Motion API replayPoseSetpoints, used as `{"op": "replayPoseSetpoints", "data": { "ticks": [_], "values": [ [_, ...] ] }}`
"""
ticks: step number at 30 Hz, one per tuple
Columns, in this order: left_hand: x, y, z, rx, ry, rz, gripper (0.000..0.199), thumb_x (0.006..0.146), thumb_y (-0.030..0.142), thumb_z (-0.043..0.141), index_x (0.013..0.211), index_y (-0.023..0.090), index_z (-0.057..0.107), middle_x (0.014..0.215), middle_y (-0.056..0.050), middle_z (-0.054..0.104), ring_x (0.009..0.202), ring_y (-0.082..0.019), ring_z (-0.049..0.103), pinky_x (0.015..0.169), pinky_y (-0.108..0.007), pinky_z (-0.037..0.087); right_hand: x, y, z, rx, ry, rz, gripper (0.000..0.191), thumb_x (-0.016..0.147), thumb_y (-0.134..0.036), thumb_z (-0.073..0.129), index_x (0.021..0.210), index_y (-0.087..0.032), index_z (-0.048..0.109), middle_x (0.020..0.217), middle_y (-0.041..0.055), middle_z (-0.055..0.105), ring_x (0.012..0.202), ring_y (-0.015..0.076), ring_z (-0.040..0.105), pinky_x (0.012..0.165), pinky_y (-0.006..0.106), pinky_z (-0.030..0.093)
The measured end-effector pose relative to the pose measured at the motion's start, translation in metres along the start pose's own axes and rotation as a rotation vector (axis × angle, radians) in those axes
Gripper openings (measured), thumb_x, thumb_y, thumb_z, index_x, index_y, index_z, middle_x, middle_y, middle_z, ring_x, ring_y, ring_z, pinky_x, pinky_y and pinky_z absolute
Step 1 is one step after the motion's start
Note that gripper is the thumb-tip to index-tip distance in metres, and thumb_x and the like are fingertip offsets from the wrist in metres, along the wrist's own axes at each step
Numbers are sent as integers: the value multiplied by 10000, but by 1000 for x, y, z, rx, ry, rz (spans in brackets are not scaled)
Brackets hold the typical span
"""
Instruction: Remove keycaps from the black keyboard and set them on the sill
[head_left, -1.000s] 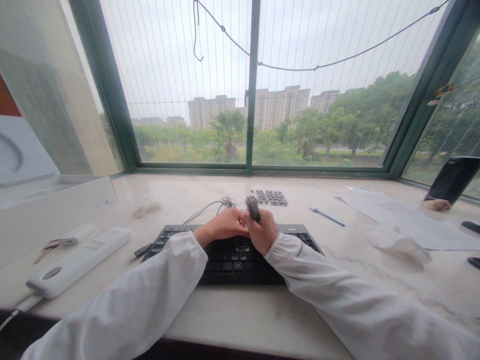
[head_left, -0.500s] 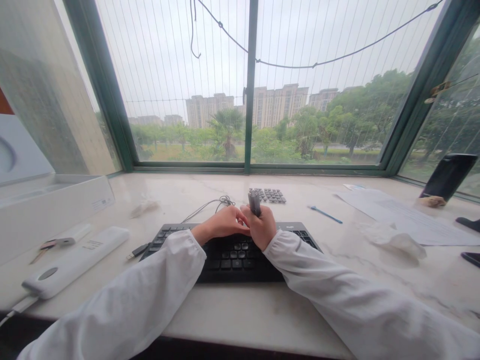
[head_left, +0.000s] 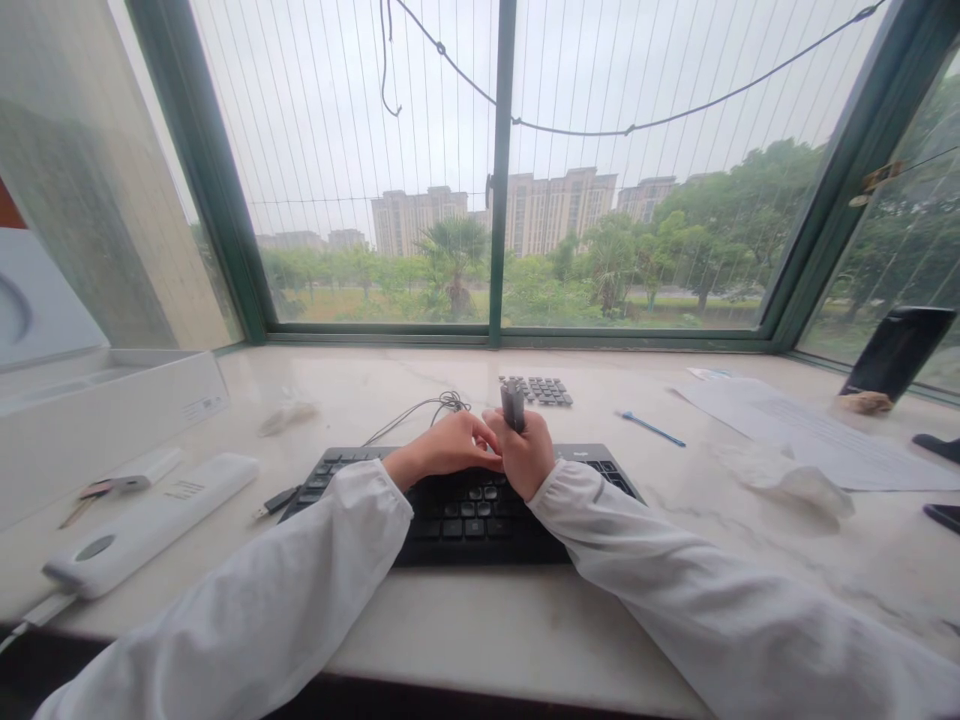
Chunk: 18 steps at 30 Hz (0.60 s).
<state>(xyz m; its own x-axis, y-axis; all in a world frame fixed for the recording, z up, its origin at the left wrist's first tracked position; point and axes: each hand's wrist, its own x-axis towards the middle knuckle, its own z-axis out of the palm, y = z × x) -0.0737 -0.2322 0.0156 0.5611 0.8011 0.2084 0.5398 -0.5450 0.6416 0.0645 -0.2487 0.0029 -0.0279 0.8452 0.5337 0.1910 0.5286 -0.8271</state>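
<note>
in the lower middle of the frame, a black keyboard (head_left: 487, 553) lay on the table (head_left: 435, 630), directly below both hands and reaching past them on either side. the right hand (head_left: 529, 452) was closed in a fist around a dark tool (head_left: 513, 404), whose end jutted up above it. the left hand (head_left: 444, 446) was loosely curled just beside; whether it gripped anything could not be told. keycaps (head_left: 546, 391) lay near the frame's centre, beyond the hands
</note>
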Motion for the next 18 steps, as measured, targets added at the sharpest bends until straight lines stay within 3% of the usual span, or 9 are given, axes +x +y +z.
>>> {"op": "replayPoseSetpoints", "data": {
  "ticks": [18],
  "values": [
    [-1, 3, -2, 23, -7, -25, 310, 684, 420, 666, 724, 119, 726, 573, 11, 578, 575, -107, 464, 528, -207, 314, 1, 1, -1, 2, 5, -16, 354, 770, -373, 490, 478, -178, 443, 467, -20, 442, 495, 115, 426, 483, 243, 311]
  ]
}}
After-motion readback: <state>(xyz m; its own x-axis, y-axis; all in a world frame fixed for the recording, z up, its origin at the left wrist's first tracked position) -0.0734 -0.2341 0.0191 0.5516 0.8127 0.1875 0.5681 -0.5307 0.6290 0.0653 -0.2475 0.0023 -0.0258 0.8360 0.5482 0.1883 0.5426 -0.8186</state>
